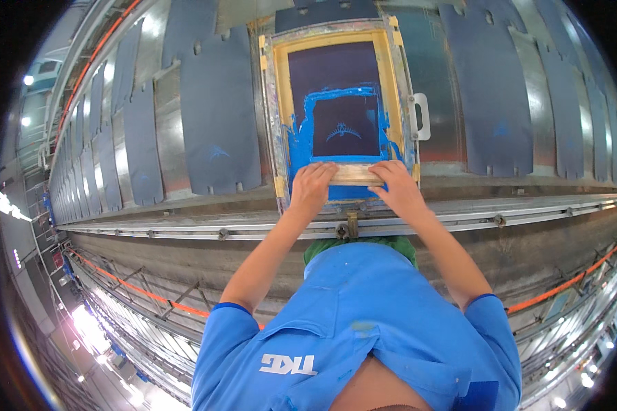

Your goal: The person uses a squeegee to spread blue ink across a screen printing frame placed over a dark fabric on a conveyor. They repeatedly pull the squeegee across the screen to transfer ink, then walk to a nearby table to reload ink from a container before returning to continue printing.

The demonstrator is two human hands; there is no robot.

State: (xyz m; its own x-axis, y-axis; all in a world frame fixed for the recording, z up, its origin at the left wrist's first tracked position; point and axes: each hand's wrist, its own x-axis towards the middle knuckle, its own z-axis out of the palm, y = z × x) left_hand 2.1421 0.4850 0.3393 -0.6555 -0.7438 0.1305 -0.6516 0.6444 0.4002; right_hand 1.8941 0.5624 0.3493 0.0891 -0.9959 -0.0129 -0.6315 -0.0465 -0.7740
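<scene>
A screen-printing frame [268, 116] with yellow tape along its inner edges lies on the long table in front of me. Blue ink [299, 149] is spread over the near part of its mesh, around a dark rectangle with a small arched motif [343, 132]. At the near end of the mesh is a wooden-handled squeegee [351, 175], lying crosswise. My left hand [310, 189] is closed on its left end, fingertips over the top. Its right end is gripped by my right hand [399, 190], thumb on the near side. The squeegee's blade is hidden.
Dark blue-grey cut pieces [218, 113] lie in a row on the metal table, with more pieces [498, 103] on the right; several bear a small blue print. A white handle [421, 116] sticks out from the frame's right side. A metal rail [274, 227] runs along the table's near edge.
</scene>
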